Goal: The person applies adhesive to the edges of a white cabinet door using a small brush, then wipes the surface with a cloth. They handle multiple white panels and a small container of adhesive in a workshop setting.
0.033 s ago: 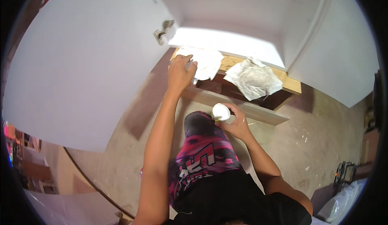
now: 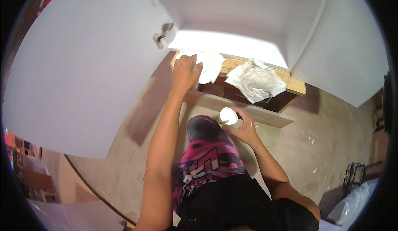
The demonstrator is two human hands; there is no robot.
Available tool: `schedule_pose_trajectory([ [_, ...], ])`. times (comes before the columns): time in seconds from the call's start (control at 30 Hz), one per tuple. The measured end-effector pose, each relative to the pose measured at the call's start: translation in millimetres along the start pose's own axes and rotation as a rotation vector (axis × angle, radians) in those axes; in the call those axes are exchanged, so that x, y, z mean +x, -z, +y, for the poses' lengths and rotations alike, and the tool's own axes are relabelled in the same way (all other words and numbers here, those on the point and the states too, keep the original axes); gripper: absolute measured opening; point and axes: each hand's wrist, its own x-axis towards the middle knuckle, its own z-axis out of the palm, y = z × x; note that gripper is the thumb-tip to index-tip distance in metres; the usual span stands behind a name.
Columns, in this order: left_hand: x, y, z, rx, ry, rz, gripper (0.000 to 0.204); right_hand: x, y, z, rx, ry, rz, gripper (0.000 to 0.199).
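Note:
My left hand (image 2: 185, 71) reaches forward over a crumpled white cloth (image 2: 210, 66) on the cabinet's wooden front edge. Its fingers are extended over the cloth and the thumb stands apart, with nothing visibly gripped. My right hand (image 2: 246, 128) is closed around a small white cup (image 2: 228, 116), held just beside my knee. A thin stick-like piece shows at the cup's rim, with a yellow-green spot below it. Right of the first cloth, a second, greyish stained cloth (image 2: 258, 81) drapes over the same wooden edge.
The white cabinet stands open ahead, its left door (image 2: 87, 65) with metal hinges (image 2: 163, 35) swung wide and its right door (image 2: 346, 48) out to the side. A loose board (image 2: 244, 108) lies along the base. Clear plastic sheeting (image 2: 354, 204) sits at lower right.
The cabinet and cloths appear slightly further left in the picture. Both hands keep nearly the same place, the right still around the cup.

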Motion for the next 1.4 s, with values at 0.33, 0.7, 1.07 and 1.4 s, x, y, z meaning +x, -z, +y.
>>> schedule_pose_trajectory([
  [0.33, 32, -26, 8, 0.327, -0.029, -0.219, 0.026, -62, 60, 34, 0.040, -0.223, 0.193, 0.065],
  [0.7, 10, -21, 115, -0.295, -0.032, 0.244, 0.036, -61, 94, 31, 0.082, -0.220, 0.305, 0.063],
  [1.07, 1, -81, 156, 0.127, 0.024, -0.328, 0.095, -69, 102, 38, 0.098, -0.287, 0.327, 0.062],
  [1.4, -18, -43, 160, -0.230, -0.113, -0.303, 0.044, -55, 98, 27, 0.143, -0.270, 0.300, 0.063],
])
